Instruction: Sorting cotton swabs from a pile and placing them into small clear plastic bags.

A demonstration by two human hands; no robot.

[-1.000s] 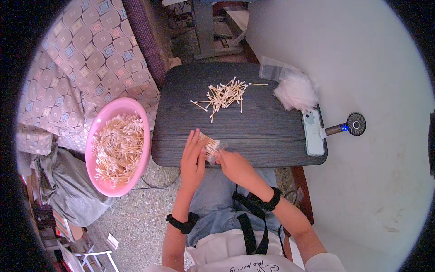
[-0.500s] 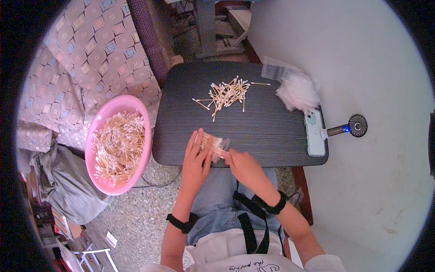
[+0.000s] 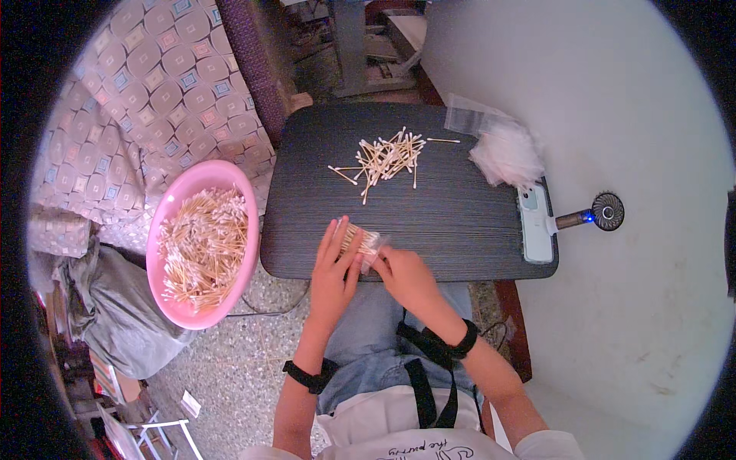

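Near the front edge of the black table lies a small clear plastic bag [image 3: 370,244] filled with cotton swabs, their white tips toward the right. My left hand [image 3: 334,264] holds the bag from its left side, fingers laid long across it and thumb on the near side. At the bag's right end, my right hand [image 3: 408,277] pinches the loose plastic; its fingertips are partly hidden. Beyond my hands, a loose pile of cotton swabs [image 3: 389,157] is spread on the table, with a single swab [image 3: 443,140] just right of it.
A pink oval basin [image 3: 249,264] heaped with cotton swabs stands left of the black table [image 3: 460,230]. Clear plastic bags [image 3: 506,153] are stacked at the table's far right. A phone [image 3: 536,226] and a small lit fan [image 3: 606,212] sit along the right edge, beside a wall.
My right hand has shifted slightly at the bag's right end, bunching the loose plastic. More of the swabs' white tips show there. My left hand stays nearly in place.
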